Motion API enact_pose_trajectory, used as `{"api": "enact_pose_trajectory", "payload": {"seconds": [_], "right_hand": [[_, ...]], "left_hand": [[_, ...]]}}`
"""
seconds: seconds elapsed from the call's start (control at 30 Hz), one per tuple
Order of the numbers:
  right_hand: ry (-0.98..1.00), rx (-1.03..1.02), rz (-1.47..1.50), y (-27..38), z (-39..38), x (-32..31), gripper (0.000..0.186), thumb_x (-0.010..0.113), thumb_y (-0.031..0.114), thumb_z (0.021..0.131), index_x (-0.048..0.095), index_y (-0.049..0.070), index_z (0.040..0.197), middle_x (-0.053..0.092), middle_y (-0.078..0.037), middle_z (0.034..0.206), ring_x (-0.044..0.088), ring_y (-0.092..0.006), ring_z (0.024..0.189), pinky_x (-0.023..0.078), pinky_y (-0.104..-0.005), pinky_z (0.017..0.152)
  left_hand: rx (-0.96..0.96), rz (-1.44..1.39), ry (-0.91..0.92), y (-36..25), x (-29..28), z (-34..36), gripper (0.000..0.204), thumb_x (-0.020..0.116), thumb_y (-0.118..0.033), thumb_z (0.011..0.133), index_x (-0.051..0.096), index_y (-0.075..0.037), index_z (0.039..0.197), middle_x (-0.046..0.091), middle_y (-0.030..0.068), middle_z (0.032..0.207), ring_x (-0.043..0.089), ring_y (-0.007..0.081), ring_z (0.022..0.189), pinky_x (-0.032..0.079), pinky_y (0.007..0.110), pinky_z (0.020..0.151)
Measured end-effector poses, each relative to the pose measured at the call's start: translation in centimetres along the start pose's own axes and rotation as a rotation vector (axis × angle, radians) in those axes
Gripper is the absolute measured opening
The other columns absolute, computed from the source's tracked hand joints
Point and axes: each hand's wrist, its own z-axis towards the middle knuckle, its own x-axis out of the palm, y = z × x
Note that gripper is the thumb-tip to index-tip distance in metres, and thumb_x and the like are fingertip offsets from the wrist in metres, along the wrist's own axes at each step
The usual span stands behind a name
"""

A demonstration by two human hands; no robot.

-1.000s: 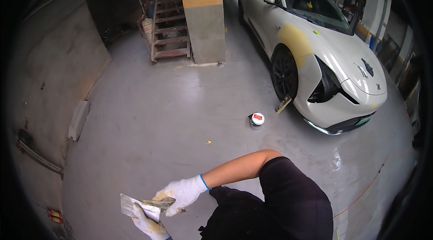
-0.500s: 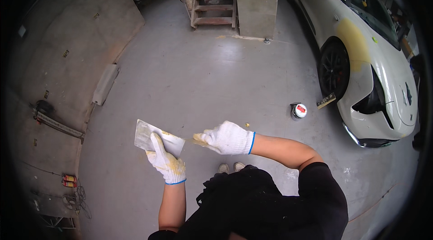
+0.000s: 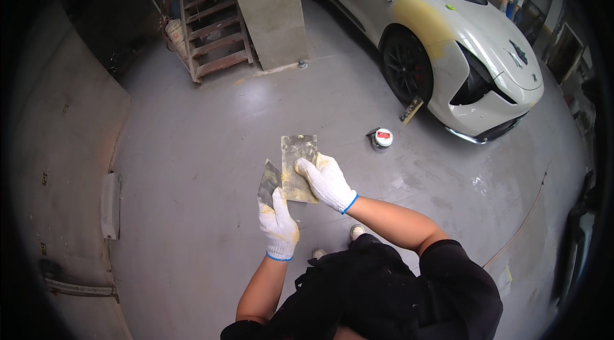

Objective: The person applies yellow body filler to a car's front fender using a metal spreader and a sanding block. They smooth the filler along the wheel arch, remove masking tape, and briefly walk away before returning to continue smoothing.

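Note:
My left hand (image 3: 278, 228), in a white knit glove stained yellow, grips a dark grey putty scraper (image 3: 269, 179) with its thumb along the lower part. My right hand (image 3: 329, 184), gloved the same way, pinches a larger rectangular putty scraper (image 3: 299, 146), its thumb on the face. Yellowish filler smears that face and its lower edge. Both scrapers are held up side by side before me, their edges close together; whether they touch I cannot tell.
Ahead on the right stands a white car (image 3: 486, 39) with a yellow filler patch (image 3: 416, 17) above its front wheel. A lidded can (image 3: 382, 139) and a stained strip (image 3: 411, 110) are near that wheel. Wooden stairs (image 3: 220, 36) and a pillar (image 3: 275, 30) rise farther off; a hose (image 3: 521, 225) crosses the floor.
The view has turned left-to-right toward the car. My hands have come together, the right scraper has turned from edge-on to show its smeared face, and the left one is now tilted more upright.

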Motion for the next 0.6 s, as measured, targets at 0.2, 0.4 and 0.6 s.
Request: {"api": "enact_pose_trajectory", "payload": {"seconds": [0.2,0.4,0.6], "right_hand": [[-0.081,-0.255,-0.166,1.6,4.0,-4.1,0.026,0.061,0.025,0.103,0.071,0.002,0.105,0.074,-0.016,0.088,0.069,-0.0218,0.080,0.055,-0.0355,0.077],[1.066,-0.221,-1.044,-2.1,2.1,-6.2,0.046,0.050,0.045,0.103,0.072,0.005,0.097,0.071,-0.024,0.088,0.068,-0.0451,0.086,0.052,-0.0552,0.082],[0.753,-0.168,-0.532,-3.3,7.3,-6.8,0.048,0.050,0.042,0.102,0.068,-0.001,0.093,0.070,-0.028,0.087,0.069,-0.0419,0.086,0.053,-0.0502,0.078]], "left_hand": [[-0.221,0.350,0.276,2.4,1.3,-1.9,0.040,0.050,-0.022,0.109,0.054,0.006,0.138,0.067,0.0121,0.123,0.065,0.0220,0.108,0.051,0.034,0.095],[0.037,-0.008,-0.603,2.1,-2.2,3.6,0.053,0.051,-0.038,0.110,0.048,0.005,0.142,0.062,0.0165,0.128,0.067,0.0245,0.107,0.057,0.038,0.089],[-0.223,0.938,-0.200,4.7,0.6,-2.2,0.043,0.052,-0.036,0.109,0.066,0.005,0.118,0.074,0.0140,0.099,0.071,0.0262,0.087,0.059,0.039,0.079]]}}
